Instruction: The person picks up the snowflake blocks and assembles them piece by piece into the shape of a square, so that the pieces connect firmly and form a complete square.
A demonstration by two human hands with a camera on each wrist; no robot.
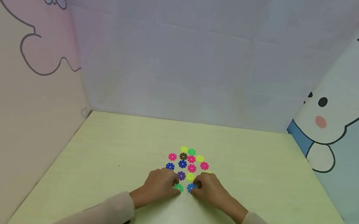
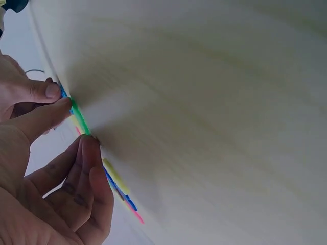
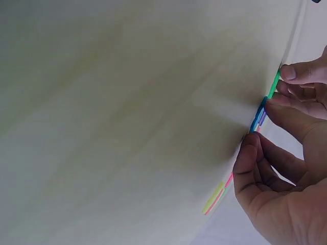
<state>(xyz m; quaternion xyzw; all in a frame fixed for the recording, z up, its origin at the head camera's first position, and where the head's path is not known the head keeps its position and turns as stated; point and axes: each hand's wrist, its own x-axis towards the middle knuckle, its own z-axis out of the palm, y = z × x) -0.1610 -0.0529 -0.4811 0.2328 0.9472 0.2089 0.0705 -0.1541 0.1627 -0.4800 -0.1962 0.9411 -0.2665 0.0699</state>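
Note:
My left hand [image 1: 161,184] pinches a green notched disc [image 1: 179,188] between thumb and fingertips, low over the table. Beside it, my right hand [image 1: 209,187] grips a light-blue notched disc [image 1: 191,188] the same way. Both wrist views show these discs edge-on: the green disc [image 2: 79,116] in the left one, the blue disc [image 3: 258,114] in the right one. Just beyond the fingers lie a purple disc [image 1: 181,175] and a yellow disc [image 1: 190,177]. A dark-blue disc [image 1: 170,166] sits by the left knuckles, and another yellow one is mostly hidden behind the right hand.
Farther back lie several more flat discs, among them a brown disc [image 1: 183,156], a pink disc [image 1: 204,165] and a green disc [image 1: 191,151]. The pale wooden table [image 1: 117,146] ends at a plain back wall [image 1: 176,70], with cartoon-printed walls on both sides.

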